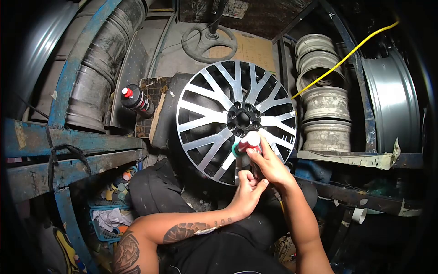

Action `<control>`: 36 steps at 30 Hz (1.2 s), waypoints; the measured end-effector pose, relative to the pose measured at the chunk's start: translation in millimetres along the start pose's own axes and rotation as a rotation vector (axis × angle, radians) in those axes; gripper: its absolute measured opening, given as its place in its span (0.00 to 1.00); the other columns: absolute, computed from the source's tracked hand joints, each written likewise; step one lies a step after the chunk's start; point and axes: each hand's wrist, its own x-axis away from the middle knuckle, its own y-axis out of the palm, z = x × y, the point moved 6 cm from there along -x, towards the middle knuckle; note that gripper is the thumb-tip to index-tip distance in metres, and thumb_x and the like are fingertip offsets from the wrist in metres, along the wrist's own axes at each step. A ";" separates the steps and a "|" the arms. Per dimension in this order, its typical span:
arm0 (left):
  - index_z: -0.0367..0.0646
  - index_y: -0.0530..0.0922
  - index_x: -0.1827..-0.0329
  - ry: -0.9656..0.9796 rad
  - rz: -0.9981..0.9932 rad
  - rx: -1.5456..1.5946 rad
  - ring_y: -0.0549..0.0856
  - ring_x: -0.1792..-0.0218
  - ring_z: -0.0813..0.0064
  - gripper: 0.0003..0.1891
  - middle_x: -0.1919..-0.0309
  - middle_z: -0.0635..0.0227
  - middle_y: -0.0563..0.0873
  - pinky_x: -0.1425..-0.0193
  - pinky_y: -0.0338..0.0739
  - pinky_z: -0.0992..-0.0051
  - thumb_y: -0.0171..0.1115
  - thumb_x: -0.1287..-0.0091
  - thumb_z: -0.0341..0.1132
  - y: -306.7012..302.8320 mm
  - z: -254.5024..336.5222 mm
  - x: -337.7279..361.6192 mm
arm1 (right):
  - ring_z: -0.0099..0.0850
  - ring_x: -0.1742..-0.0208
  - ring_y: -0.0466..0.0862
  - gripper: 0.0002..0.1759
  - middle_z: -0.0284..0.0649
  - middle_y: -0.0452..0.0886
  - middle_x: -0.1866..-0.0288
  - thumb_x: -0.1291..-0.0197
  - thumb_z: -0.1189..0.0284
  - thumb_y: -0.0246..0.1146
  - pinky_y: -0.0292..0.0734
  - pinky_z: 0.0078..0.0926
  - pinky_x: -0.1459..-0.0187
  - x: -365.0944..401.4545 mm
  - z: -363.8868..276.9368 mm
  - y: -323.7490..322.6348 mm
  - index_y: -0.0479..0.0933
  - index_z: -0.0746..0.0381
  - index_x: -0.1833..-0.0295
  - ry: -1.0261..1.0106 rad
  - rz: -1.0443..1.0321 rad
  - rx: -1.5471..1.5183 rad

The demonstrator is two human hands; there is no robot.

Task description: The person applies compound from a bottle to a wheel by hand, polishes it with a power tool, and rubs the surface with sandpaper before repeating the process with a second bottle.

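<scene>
Evidently, in the head view, work is partway: the right hand (273,165) and left hand (247,194) grip a red power tool (245,143) at a lower spoke of the wheel (207,140), face-up ahead. Spokes gleam; which are finished, I cannot tell.

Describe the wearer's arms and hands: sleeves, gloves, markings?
Left hand and right hand are both bare: no gloves, rings or watch visible. No sleeves show on the visible lengths of arm. The left arm has large dark patterned tattoos and small lettering or digits near the wrist; the right arm shows no tattoo. Black top on the torso.
</scene>
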 end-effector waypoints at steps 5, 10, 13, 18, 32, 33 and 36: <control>0.36 0.47 0.20 -0.167 0.041 0.299 0.89 0.47 0.71 0.39 0.42 0.50 0.84 0.39 0.86 0.67 0.65 0.21 0.37 1.3 23.4 -6.4 | 0.21 0.73 0.77 0.32 0.36 0.82 0.56 0.21 0.58 0.63 0.73 0.24 0.75 2.1 -8.9 -1.4 0.62 0.54 0.19 0.181 0.000 -0.135; 0.35 0.47 0.14 -0.169 -0.116 0.230 0.90 0.43 0.63 0.40 0.37 0.49 0.82 0.36 0.86 0.65 0.60 0.20 0.37 -0.8 34.5 -21.3 | 0.29 0.53 0.84 0.31 0.42 0.85 0.48 0.20 0.59 0.63 0.80 0.28 0.54 -3.4 -8.4 -5.0 0.63 0.55 0.19 0.108 0.056 -0.119; 0.37 0.44 0.13 -0.193 -0.156 0.266 0.89 0.38 0.60 0.42 0.31 0.48 0.77 0.34 0.86 0.62 0.59 0.18 0.42 5.3 33.0 -10.3 | 0.31 0.50 0.85 0.36 0.44 0.86 0.45 0.21 0.56 0.64 0.81 0.33 0.50 9.1 -4.2 -5.9 0.60 0.52 0.15 0.049 0.034 -0.028; 0.40 0.47 0.13 -0.149 -0.092 0.223 0.87 0.37 0.64 0.43 0.25 0.52 0.71 0.35 0.85 0.62 0.61 0.18 0.50 1.2 8.1 -20.9 | 0.33 0.53 0.86 0.36 0.45 0.86 0.46 0.21 0.56 0.63 0.82 0.35 0.50 5.0 -4.0 6.5 0.58 0.49 0.15 0.098 -0.012 -0.149; 0.47 0.34 0.10 -0.370 -0.257 0.387 0.74 0.22 0.54 0.54 0.17 0.51 0.59 0.25 0.77 0.47 0.66 0.23 0.55 12.9 21.9 -13.0 | 0.42 0.35 0.84 0.38 0.53 0.83 0.34 0.22 0.54 0.63 0.76 0.37 0.34 13.5 -15.6 5.1 0.59 0.52 0.15 0.081 -0.006 -0.075; 0.46 0.35 0.11 -0.378 -0.243 0.384 0.73 0.21 0.53 0.55 0.17 0.50 0.58 0.25 0.78 0.46 0.66 0.23 0.56 12.1 21.6 -12.2 | 0.43 0.34 0.84 0.38 0.53 0.82 0.33 0.22 0.54 0.63 0.76 0.37 0.34 13.2 -15.6 6.6 0.59 0.52 0.15 0.106 -0.005 -0.071; 0.46 0.35 0.11 -0.417 -0.271 0.389 0.71 0.20 0.51 0.56 0.17 0.49 0.58 0.28 0.80 0.45 0.67 0.24 0.58 12.9 23.7 -2.8 | 0.47 0.32 0.84 0.38 0.53 0.82 0.32 0.22 0.54 0.62 0.76 0.39 0.32 20.9 -17.3 14.4 0.58 0.50 0.15 -0.024 -0.018 -0.009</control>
